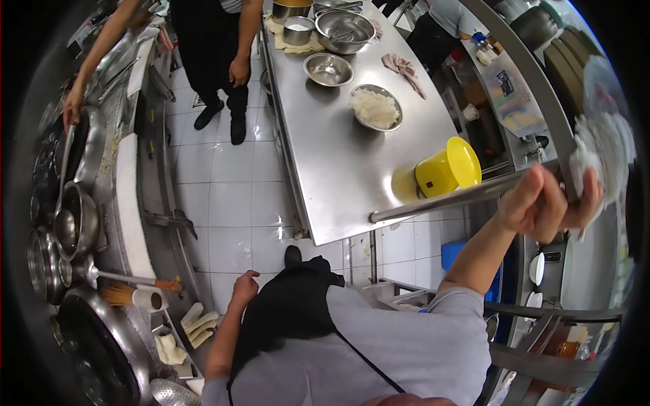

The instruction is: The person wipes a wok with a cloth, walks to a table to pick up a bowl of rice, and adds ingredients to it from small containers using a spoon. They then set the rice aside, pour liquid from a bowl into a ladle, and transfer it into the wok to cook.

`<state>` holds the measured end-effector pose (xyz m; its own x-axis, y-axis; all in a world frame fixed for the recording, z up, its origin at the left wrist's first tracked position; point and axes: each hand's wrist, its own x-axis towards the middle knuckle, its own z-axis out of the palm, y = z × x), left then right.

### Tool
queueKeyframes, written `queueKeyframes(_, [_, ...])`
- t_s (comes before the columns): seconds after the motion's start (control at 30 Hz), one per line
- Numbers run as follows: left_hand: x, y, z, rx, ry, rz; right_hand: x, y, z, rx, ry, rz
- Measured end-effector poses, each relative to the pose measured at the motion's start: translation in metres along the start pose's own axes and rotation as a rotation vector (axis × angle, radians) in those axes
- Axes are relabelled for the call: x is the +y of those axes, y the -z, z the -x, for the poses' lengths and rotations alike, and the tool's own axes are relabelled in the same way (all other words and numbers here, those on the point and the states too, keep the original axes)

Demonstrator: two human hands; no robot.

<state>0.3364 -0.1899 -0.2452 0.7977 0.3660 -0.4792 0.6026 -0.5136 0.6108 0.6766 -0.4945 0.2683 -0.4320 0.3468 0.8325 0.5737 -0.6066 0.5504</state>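
Observation:
My right hand (547, 206) is raised at the right, its fingers curled against the lower part of a bundle of thin clear plastic bags (606, 145) hanging by the metal rail. Some of the grip is hidden by the fingers themselves. Down by my apron, my left hand (245, 287) hangs with loosely bent fingers and holds nothing. Nearest to my right hand on the steel table (338, 183) is a yellow container (440, 172) with its round yellow top tilted up. Farther along stands a metal bowl of white rice (376, 109).
An empty metal bowl (328, 70), a colander (345, 30) and pots stand at the table's far end, near a crumpled cloth (404, 73). At left, a co-worker's hand (72, 108) holds a ladle over the stove. Woks (101, 345) line the left side. A metal bar (447, 203) crosses the table's corner.

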Motion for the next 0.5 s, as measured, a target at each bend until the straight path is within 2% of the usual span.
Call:
queueKeyframes(0.03, [-0.010, -0.005, 0.015, 0.027, 0.009, 0.030, -0.003, 0.001, -0.002, -0.007, -0.021, -0.006])
queueKeyframes(0.13, [-0.038, -0.013, 0.063, -0.064, 0.167, 0.146, -0.011, 0.004, -0.005, -0.033, -0.068, -0.016])
queueKeyframes(0.2, [-0.048, -0.011, 0.113, -0.042, 0.178, 0.365, -0.018, 0.009, -0.003, -0.056, -0.130, 0.015])
queueKeyframes(0.3, [-0.084, -0.030, 0.185, 0.080, 0.125, 0.525, -0.082, 0.014, -0.008, 0.050, -0.237, -0.205])
queueKeyframes(0.37, [-0.069, -0.028, 0.249, 0.239, 0.182, 0.612, -0.145, 0.049, 0.005, -0.310, -0.381, -0.380])
queueKeyframes(0.4, [-0.064, -0.026, 0.279, 0.305, 0.202, 0.592, -0.182, 0.061, 0.017, -0.567, -0.572, -0.586])
queueKeyframes(0.43, [-0.070, -0.031, 0.306, 0.364, 0.217, 0.571, -0.219, 0.071, 0.038, -0.775, -0.679, -0.768])
queueKeyframes(0.47, [-0.103, -0.059, 0.335, 0.403, 0.213, 0.608, -0.254, 0.089, 0.065, -1.103, -0.863, -0.996])
queueKeyframes(0.5, [-0.137, -0.088, 0.365, 0.442, 0.207, 0.645, -0.285, 0.119, 0.111, -1.451, -0.725, -1.017])
